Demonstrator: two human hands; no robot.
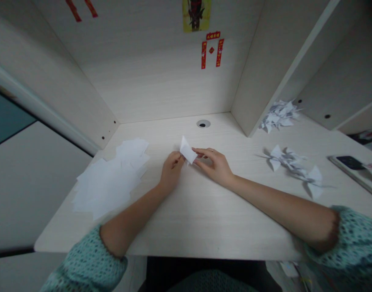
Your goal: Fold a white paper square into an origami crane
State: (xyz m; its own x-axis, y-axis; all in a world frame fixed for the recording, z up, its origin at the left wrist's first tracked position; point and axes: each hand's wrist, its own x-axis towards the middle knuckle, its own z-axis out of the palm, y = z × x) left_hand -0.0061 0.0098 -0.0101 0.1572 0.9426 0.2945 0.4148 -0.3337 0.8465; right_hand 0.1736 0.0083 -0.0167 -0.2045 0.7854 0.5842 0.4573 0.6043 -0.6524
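Between my hands, just above the middle of the desk, is a small folded piece of white paper (188, 151) with a pointed flap standing up. My left hand (171, 168) pinches its lower left edge, fingers curled in. On the other side, my right hand (215, 165) holds the right corner between thumb and fingertips. Parts of the paper's lower edge are hidden by the fingers. To the left lies a spread pile of flat white paper sheets (108, 178). Right of my right forearm rests a row of folded paper pieces (295, 164) with pointed ends.
A heap of folded white papers (280, 115) sits behind the upright divider (274, 61) at right. A phone (356, 168) lies near the right edge. The back panel has red paper strips (203, 54) above a round cable hole (203, 123).
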